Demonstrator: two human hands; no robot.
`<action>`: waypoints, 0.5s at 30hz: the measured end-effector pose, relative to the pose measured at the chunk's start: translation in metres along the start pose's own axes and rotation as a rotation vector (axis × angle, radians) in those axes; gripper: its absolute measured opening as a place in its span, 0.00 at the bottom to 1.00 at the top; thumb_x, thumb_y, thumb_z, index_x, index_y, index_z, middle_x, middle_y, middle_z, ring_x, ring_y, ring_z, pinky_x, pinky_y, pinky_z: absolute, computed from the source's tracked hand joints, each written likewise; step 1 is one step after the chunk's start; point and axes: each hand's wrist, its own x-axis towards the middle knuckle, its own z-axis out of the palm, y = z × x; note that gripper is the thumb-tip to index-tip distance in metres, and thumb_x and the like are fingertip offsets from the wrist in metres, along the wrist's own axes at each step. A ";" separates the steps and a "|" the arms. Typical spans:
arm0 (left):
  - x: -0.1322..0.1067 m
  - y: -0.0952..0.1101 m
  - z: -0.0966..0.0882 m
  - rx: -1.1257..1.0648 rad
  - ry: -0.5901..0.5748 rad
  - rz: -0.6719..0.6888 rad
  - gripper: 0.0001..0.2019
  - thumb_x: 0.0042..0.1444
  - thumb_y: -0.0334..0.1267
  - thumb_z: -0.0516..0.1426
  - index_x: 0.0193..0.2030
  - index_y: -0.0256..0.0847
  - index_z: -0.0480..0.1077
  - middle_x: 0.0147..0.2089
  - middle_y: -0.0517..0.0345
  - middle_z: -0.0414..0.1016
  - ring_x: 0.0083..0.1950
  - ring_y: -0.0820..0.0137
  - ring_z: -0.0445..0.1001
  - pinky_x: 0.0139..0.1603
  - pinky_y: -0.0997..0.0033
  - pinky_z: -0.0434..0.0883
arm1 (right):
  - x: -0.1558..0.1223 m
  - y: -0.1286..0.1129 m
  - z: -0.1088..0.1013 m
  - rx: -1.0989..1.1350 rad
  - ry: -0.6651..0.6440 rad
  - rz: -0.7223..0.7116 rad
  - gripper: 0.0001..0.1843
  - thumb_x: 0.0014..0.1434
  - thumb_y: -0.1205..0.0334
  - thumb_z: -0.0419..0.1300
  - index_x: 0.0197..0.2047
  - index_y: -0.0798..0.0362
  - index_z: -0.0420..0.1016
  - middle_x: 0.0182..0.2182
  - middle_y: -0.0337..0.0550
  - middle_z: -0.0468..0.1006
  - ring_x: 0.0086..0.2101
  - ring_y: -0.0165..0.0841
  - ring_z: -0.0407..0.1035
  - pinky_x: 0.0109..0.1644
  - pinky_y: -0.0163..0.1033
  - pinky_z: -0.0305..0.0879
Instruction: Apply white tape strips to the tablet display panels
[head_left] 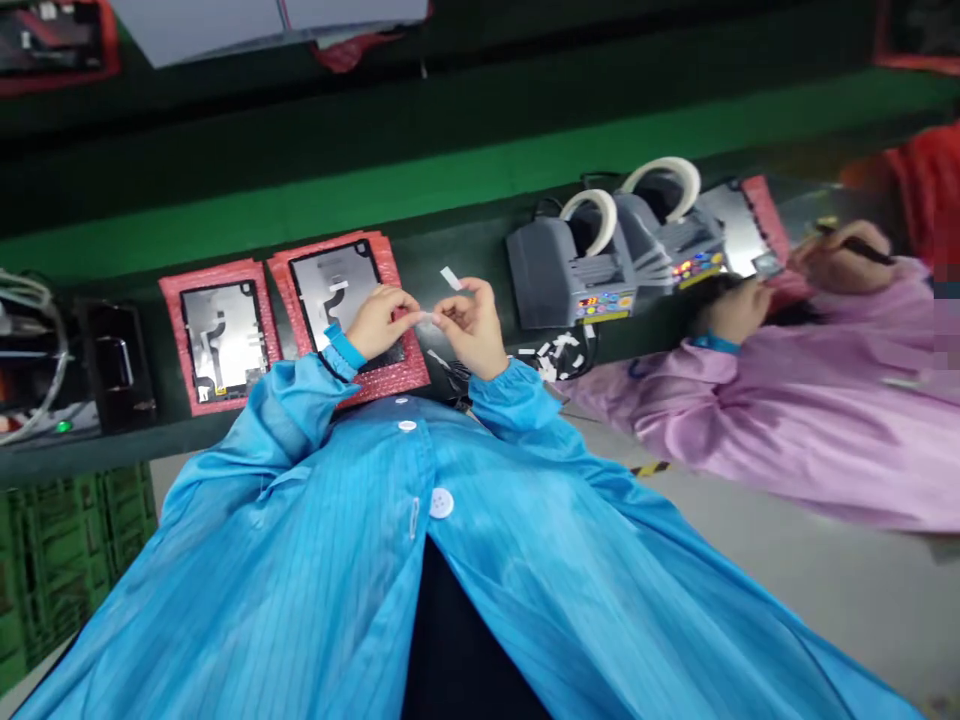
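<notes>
My left hand (385,320) and my right hand (476,332) meet in front of my body, each with thumb and finger pinched on a short whitish tape strip (426,317) between them. A second white tape piece (450,277) sticks up at the fingers of my right hand. Under my left hand lies a flat silver panel with a black frame (330,275), on red bubble wrap (390,375). My left forearm partly hides that panel. To its left, another silver panel (229,335) rests on its own red bubble wrap (176,320).
Two grey tape dispensers (536,275) with white rolls stand to the right. Loose tape bits (559,355) lie in front of them. At the right a co-worker in a pink sleeve (697,400) handles things near another panel (735,230). Black equipment (112,365) stands at the left.
</notes>
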 end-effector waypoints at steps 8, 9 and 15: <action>-0.023 -0.020 -0.013 -0.048 0.116 -0.213 0.08 0.58 0.35 0.58 0.28 0.41 0.69 0.33 0.59 0.76 0.40 0.67 0.71 0.50 0.63 0.68 | 0.023 0.009 0.013 0.000 -0.104 0.116 0.34 0.47 0.45 0.70 0.46 0.45 0.53 0.29 0.32 0.71 0.30 0.30 0.71 0.36 0.38 0.68; -0.023 -0.022 -0.013 -0.054 0.119 -0.225 0.08 0.58 0.35 0.59 0.28 0.41 0.70 0.33 0.59 0.76 0.40 0.67 0.71 0.50 0.63 0.68 | 0.025 0.010 0.015 0.008 -0.121 0.127 0.34 0.46 0.45 0.70 0.46 0.45 0.53 0.28 0.32 0.71 0.30 0.30 0.71 0.36 0.38 0.68; -0.023 -0.025 -0.013 -0.055 0.115 -0.297 0.06 0.57 0.34 0.60 0.29 0.40 0.71 0.34 0.58 0.76 0.42 0.66 0.71 0.50 0.64 0.68 | 0.033 0.020 0.030 0.021 -0.179 0.192 0.34 0.46 0.48 0.71 0.45 0.45 0.52 0.27 0.29 0.69 0.28 0.29 0.70 0.35 0.37 0.67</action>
